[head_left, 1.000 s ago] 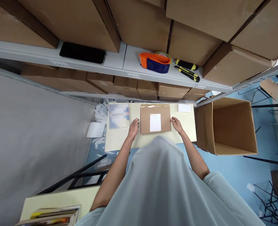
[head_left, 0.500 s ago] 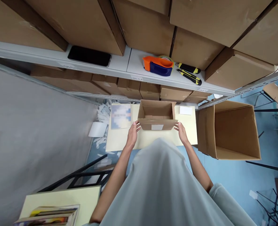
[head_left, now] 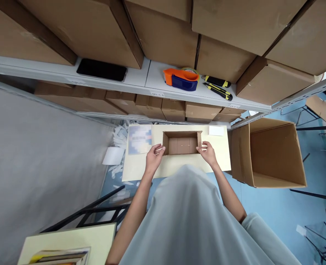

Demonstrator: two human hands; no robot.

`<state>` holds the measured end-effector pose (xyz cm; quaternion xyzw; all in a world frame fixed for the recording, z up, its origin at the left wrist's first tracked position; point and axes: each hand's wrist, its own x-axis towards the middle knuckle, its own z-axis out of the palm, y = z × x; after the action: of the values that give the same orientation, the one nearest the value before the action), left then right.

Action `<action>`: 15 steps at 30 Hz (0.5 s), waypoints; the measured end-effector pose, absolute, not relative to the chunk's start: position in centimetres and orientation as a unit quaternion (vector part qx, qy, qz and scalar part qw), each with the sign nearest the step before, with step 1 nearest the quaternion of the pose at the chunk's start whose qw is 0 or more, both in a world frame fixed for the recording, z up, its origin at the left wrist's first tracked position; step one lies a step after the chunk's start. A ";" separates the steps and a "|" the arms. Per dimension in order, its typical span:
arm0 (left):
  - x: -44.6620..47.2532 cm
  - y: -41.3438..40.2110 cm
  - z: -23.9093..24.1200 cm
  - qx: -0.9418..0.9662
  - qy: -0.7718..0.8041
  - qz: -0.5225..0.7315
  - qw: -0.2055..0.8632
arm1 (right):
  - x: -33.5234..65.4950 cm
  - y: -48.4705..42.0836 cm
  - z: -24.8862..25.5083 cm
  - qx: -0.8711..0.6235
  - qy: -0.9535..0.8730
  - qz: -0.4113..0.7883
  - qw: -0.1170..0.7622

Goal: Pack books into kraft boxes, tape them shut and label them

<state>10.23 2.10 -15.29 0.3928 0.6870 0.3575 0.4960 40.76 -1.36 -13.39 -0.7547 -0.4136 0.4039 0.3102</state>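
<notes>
A small brown cardboard box (head_left: 182,144) stands open side up on a pale yellow table (head_left: 174,167). Its inside looks empty. My left hand (head_left: 154,157) grips the box's left end with the fingers curled over the wall. My right hand (head_left: 207,152) holds the right end the same way. A blurred printed sheet (head_left: 139,139) lies on the table left of the box. A small white label (head_left: 216,130) lies to the right of it.
A big open cardboard carton (head_left: 267,152) stands right of the table. On the shelf (head_left: 140,79) above lie an orange and blue tape dispenser (head_left: 181,78), two yellow-black cutters (head_left: 217,85) and a black phone (head_left: 101,69). Paper scraps (head_left: 115,154) litter the floor at left.
The small box was lying with its labelled face up; both hands have tipped it over so that its open side now faces up.
</notes>
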 end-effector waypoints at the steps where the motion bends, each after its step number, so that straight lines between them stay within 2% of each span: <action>1: 10.2 2.5 -15.2 0.394 0.693 0.356 0.488 | 40.8 -1.0 -13.2 -0.757 -0.423 0.395 0.303; 8: 8.2 2.8 -15.8 0.369 0.728 0.374 0.441 | 43.5 -1.4 -12.5 -0.766 -0.439 0.343 0.321; 15: 6.1 1.8 -17.2 0.264 0.709 0.411 0.509 | 45.7 -2.4 -13.1 -0.783 -0.373 0.355 0.349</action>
<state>6.11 1.78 -17.17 0.2636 0.7087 0.4108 0.5094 45.65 -2.36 -13.06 -0.7829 -0.3734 0.3549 0.3489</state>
